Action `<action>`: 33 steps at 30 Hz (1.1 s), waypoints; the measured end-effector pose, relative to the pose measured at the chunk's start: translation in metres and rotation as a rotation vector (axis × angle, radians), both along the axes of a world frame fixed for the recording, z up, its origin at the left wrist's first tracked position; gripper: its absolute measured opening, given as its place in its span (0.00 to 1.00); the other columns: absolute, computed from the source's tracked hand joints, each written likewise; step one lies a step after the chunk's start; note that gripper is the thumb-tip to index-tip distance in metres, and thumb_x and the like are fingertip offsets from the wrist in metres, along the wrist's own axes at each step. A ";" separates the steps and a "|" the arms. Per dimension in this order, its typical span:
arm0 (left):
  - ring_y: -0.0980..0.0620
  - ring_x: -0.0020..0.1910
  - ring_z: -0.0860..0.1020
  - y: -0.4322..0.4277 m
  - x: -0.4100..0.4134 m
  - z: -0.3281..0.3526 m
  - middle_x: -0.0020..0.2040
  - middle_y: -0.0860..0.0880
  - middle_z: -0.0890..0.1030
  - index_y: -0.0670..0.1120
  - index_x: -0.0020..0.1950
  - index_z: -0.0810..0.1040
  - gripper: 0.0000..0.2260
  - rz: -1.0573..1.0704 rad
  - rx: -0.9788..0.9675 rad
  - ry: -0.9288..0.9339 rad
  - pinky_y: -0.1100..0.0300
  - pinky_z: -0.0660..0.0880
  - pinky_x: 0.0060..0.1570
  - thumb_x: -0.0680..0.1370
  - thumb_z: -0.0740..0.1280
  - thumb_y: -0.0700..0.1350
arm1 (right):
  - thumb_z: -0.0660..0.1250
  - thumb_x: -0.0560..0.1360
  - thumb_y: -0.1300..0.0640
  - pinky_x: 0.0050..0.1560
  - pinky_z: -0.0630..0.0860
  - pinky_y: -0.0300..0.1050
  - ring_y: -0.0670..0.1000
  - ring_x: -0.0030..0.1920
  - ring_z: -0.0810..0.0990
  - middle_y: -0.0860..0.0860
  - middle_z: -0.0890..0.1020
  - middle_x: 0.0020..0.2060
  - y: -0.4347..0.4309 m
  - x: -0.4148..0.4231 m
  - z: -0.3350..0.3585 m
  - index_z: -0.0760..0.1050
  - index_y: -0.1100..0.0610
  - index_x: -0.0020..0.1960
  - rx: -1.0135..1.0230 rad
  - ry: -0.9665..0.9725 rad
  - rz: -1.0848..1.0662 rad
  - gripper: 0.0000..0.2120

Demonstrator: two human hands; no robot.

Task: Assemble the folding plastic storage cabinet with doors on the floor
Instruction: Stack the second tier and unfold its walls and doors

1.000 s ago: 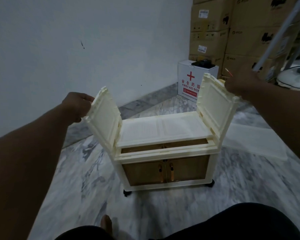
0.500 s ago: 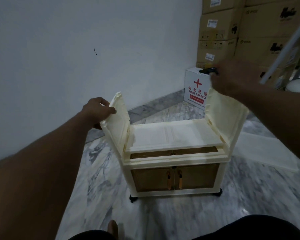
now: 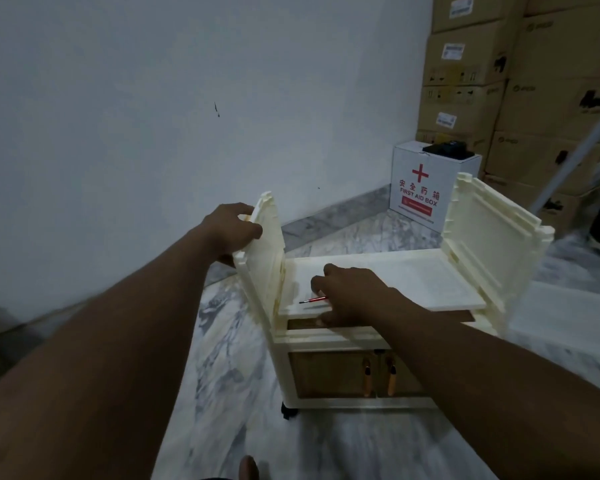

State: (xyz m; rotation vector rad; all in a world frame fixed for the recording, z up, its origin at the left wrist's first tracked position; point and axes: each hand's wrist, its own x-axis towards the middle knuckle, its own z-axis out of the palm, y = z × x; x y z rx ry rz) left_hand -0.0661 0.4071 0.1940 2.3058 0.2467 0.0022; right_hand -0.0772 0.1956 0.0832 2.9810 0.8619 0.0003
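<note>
Now, left hand [image 3: 230, 233]: your fingers are curled over the top edge of the left panel [image 3: 261, 258], thumb on its near face, gripping it.
Left panel: it stands nearly upright at the cabinet's left end, leaning slightly inward at the top.
Right hand [image 3: 352, 295]: it lies palm down at the front left of the shelf [image 3: 413, 282], fingers bent over the shelf's front edge, fingertips tucked under it. A thin red stick [image 3: 313, 300] pokes out leftward from under your fingers; you cannot tell how it is held.
Shelf: it lies flat between the two panels, above a dark gap at the front.
Right panel [image 3: 492, 233]: it stands tilted outward at the cabinet's right end, with no hand on it.
Cabinet [image 3: 326, 344]: cream plastic, on the marble floor [image 3: 222, 393] in front of you; two brown doors [image 3: 329, 377] with orange handles are closed below; a black caster [image 3: 288, 410] shows at the front left corner.
Behind: a white first aid box [image 3: 420, 188] sits on the floor by the wall, with stacked cartons [image 3: 499, 81] just beside it.
</note>
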 end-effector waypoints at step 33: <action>0.45 0.60 0.75 0.013 -0.014 0.028 0.61 0.47 0.75 0.46 0.60 0.75 0.23 -0.189 0.204 0.167 0.46 0.78 0.55 0.71 0.75 0.56 | 0.62 0.80 0.45 0.44 0.73 0.47 0.56 0.46 0.79 0.52 0.80 0.47 0.021 0.088 0.119 0.80 0.51 0.52 0.119 -0.112 -0.157 0.13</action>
